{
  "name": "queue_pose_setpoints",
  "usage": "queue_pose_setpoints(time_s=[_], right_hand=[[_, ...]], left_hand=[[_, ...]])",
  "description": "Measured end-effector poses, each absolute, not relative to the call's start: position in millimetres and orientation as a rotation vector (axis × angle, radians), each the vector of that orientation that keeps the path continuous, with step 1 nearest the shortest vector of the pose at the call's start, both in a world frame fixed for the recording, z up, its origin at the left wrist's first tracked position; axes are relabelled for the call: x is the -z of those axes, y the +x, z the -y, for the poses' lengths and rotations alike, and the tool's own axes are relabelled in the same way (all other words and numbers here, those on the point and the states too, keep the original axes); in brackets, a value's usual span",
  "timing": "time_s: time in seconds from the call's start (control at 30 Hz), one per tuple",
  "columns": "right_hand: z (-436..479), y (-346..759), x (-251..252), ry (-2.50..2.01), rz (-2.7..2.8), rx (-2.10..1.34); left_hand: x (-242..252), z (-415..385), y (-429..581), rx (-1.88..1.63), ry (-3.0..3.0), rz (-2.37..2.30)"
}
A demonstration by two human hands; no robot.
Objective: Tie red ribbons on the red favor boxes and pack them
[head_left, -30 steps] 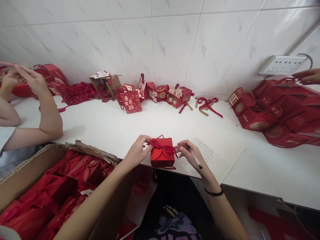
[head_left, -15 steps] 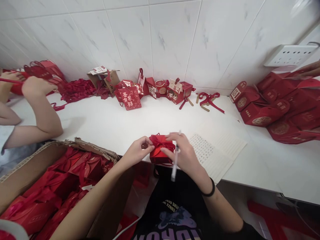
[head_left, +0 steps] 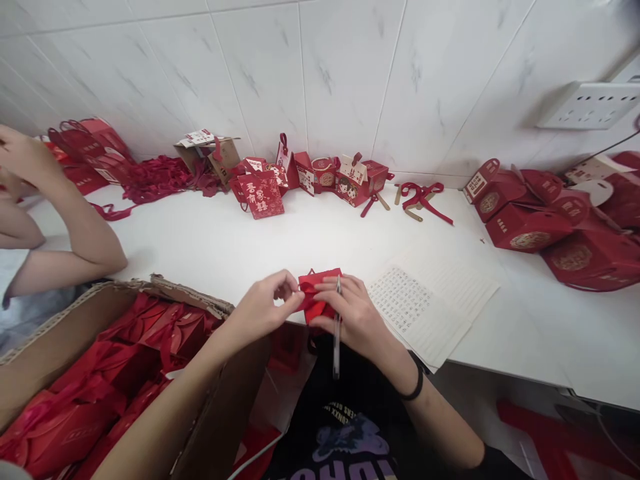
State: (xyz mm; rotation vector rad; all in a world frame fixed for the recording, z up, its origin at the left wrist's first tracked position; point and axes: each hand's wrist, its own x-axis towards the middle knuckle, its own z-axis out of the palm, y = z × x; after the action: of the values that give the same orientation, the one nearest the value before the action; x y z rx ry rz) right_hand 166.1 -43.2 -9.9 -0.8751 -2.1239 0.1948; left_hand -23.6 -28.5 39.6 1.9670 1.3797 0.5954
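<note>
A small red gift box (head_left: 317,293) with a red ribbon bow on top sits at the near edge of the white counter (head_left: 280,247). My left hand (head_left: 265,303) pinches the ribbon at the box's left side. My right hand (head_left: 350,310) lies over the box's right side, fingers closed on the bow, with a white pen (head_left: 337,333) tucked between its fingers and pointing down toward me. The hands hide most of the box.
A cardboard carton (head_left: 115,373) of red boxes stands at my lower left. A printed sheet (head_left: 435,300) lies right of the box. Assorted red boxes (head_left: 320,177) and ribbons (head_left: 423,200) line the wall; stacked red boxes (head_left: 545,220) sit right. Another person's arms (head_left: 55,220) rest at left.
My right hand has moved left over the box and closed on the bow, the pen swinging to point toward me. The other person's hands have shifted at left.
</note>
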Motion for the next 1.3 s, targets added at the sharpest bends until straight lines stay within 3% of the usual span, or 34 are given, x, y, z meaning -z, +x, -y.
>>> queue_pose_setpoints(time_s=[0.2, 0.47, 0.9, 1.3], right_hand=[[62, 146, 30, -0.929, 2.074, 0.125], [61, 122, 39, -1.151, 1.917, 0.341], [54, 115, 39, -1.331, 1.874, 0.427], [52, 135, 52, -0.925, 1.910, 0.276]], left_hand=[[-35, -2, -12, -0.499, 2.311, -1.134], [-24, -15, -6, -0.402, 2.177, -1.093], [-28, -19, -5, -0.303, 2.028, -1.169], [-16, -6, 12, -0.509, 2.240, -1.298]])
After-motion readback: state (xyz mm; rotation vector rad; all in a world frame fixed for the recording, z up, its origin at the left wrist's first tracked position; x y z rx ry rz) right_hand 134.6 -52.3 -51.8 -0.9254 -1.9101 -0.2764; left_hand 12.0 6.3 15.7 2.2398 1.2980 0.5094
